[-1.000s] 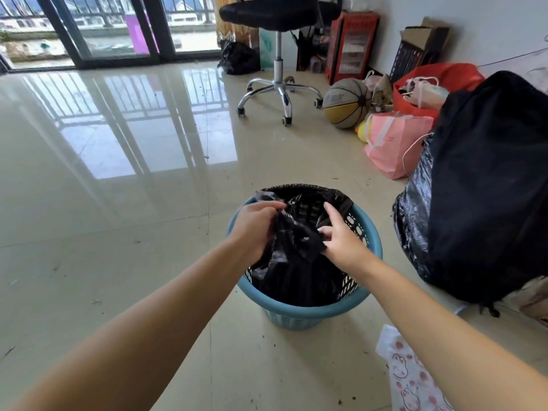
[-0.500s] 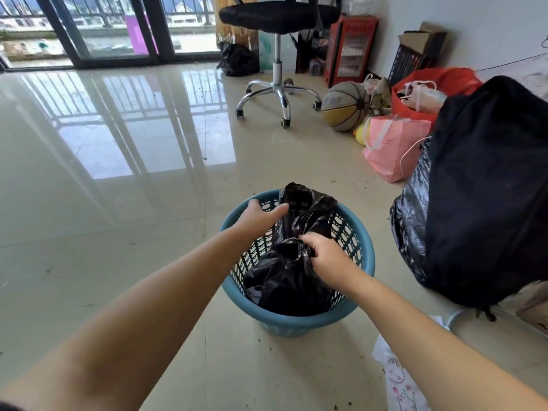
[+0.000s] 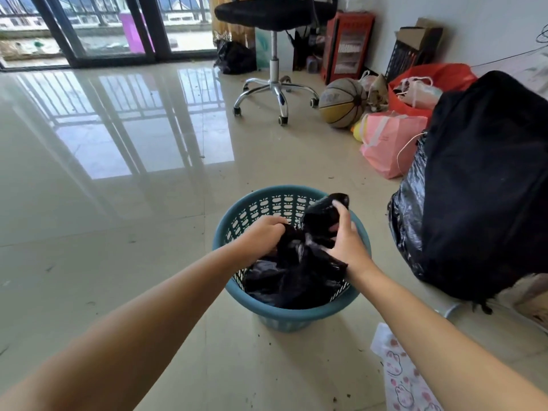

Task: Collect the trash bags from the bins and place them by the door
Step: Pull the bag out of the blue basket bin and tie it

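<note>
**Both hands in the bin, gathering the black liner**

The floor (image 3: 124,203) is glossy cream tile, polished enough to mirror the dark-framed sliding glass doors (image 3: 98,31) at the far side of the room; dark specks and crumbs lie scattered over it near the bin. Along the right wall sits a row of clutter: an office chair (image 3: 274,48) with a black seat and chrome five-star base on castors, a worn basketball (image 3: 342,102), a pink bag (image 3: 388,143) with white handles, a red plastic bag (image 3: 439,81), a red-framed heater (image 3: 347,46) and a large soft black bundle (image 3: 486,185) resting on crinkled black plastic. A small dark bag (image 3: 235,57) lies by the doors.

In the middle of the floor stands the round teal plastic bin (image 3: 284,315), its wall a lattice of small cut-out openings. The black trash bag (image 3: 293,271), thin, shiny and crumpled, sits inside it, its top drawn up above the rim at the far right.

The left hand (image 3: 264,235) is curled into the gathered plastic near the bin's centre, gripping it. The right hand (image 3: 347,238) clutches the raised part of the bag, fingers wrapped around a bunched fold. The two hands are close together, the bag between them. A white printed sheet (image 3: 403,378) with pink figures lies on the floor at the lower right.
</note>
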A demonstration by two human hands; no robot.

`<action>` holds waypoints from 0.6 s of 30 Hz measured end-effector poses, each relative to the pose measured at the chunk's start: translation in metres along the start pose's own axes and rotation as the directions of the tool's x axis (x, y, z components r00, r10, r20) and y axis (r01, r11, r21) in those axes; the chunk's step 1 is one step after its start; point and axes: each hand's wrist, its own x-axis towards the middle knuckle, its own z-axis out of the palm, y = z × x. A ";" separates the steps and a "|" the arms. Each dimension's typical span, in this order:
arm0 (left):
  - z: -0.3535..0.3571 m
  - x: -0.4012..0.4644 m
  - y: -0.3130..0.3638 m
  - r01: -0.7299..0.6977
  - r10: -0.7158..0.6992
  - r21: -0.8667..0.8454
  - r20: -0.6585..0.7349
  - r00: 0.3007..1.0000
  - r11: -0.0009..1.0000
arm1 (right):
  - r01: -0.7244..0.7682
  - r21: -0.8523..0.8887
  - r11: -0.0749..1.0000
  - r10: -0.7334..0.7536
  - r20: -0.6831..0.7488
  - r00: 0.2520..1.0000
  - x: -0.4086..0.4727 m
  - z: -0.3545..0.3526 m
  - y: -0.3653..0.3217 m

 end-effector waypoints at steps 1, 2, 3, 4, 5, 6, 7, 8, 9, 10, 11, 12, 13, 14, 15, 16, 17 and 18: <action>0.001 -0.008 0.000 -0.037 0.036 0.046 0.026 0.999 0.998 | -0.026 -0.026 0.999 0.029 0.101 0.994 0.001 0.006 -0.005; 0.004 -0.015 0.000 -0.078 0.073 0.122 0.045 0.996 0.989 | -0.026 -0.057 0.998 0.037 0.208 0.977 0.000 0.013 -0.010; 0.008 -0.021 -0.001 -0.118 0.108 0.206 0.059 0.992 0.971 | 0.009 -0.085 0.996 0.017 0.298 0.955 0.000 0.020 -0.015; 0.011 -0.025 -0.002 -0.156 0.143 0.269 0.069 0.987 0.950 | 0.052 -0.122 0.991 -0.005 0.358 0.934 -0.003 0.026 -0.019; 0.012 -0.029 -0.003 -0.183 0.168 0.295 0.073 0.983 0.938 | 0.084 -0.171 0.982 -0.011 0.386 0.923 -0.004 0.029 -0.023; 0.010 -0.031 -0.006 -0.184 0.171 0.260 0.071 0.983 0.948 | 0.091 -0.209 0.974 -0.006 0.378 0.926 -0.006 0.029 -0.026; 0.005 -0.034 -0.008 -0.169 0.164 0.171 0.043 0.985 0.971 | 0.083 -0.228 0.970 0.002 0.347 0.938 -0.008 0.028 -0.028; -0.004 -0.035 -0.014 -0.145 0.146 0.067 -0.019 0.989 0.987 | 0.068 -0.225 0.972 0.004 0.307 0.952 -0.009 0.026 -0.029; -0.014 -0.034 -0.022 -0.134 0.134 0.009 -0.133 0.982 0.991 | 0.054 -0.209 0.976 0.001 0.257 0.967 -0.008 0.023 -0.029; -0.025 -0.030 -0.034 -0.108 0.112 0.032 -0.269 0.956 0.994 | 0.020 -0.178 0.984 0.016 0.197 0.980 -0.005 0.022 -0.027; -0.036 -0.030 -0.047 -0.029 0.071 0.117 -0.372 0.925 0.993 | -0.024 -0.105 0.994 0.039 0.145 0.989 -0.002 0.021 -0.027; -0.046 -0.031 -0.060 0.110 -0.029 0.172 -0.417 0.908 0.979 | -0.072 0.006 0.997 0.071 0.107 0.992 0.003 0.021 -0.027; -0.053 -0.035 -0.071 0.258 -0.197 0.122 -0.375 0.906 0.958 | -0.108 0.150 0.983 0.096 0.082 0.992 0.005 0.022 -0.032; -0.055 -0.042 -0.077 0.385 -0.381 -0.029 -0.234 0.894 0.922 | -0.138 0.303 0.943 0.122 0.073 0.990 0.006 0.021 -0.039; -0.054 -0.049 -0.081 0.493 -0.510 -0.225 -0.020 0.860 0.840 | -0.155 0.442 0.883 0.140 0.067 0.988 0.008 0.020 -0.047; -0.053 -0.055 -0.082 0.568 -0.552 -0.403 0.168 0.816 0.717 | -0.160 0.552 0.818 0.154 0.058 0.986 0.010 0.017 -0.057; -0.052 -0.060 -0.082 0.592 -0.547 -0.517 0.259 0.796 0.618 | -0.151 0.637 0.756 0.161 0.043 0.986 0.010 0.013 -0.069; -0.050 -0.061 -0.082 0.583 -0.534 -0.578 0.278 0.799 0.571 | -0.124 0.706 0.697 0.160 0.016 0.987 0.011 0.008 -0.081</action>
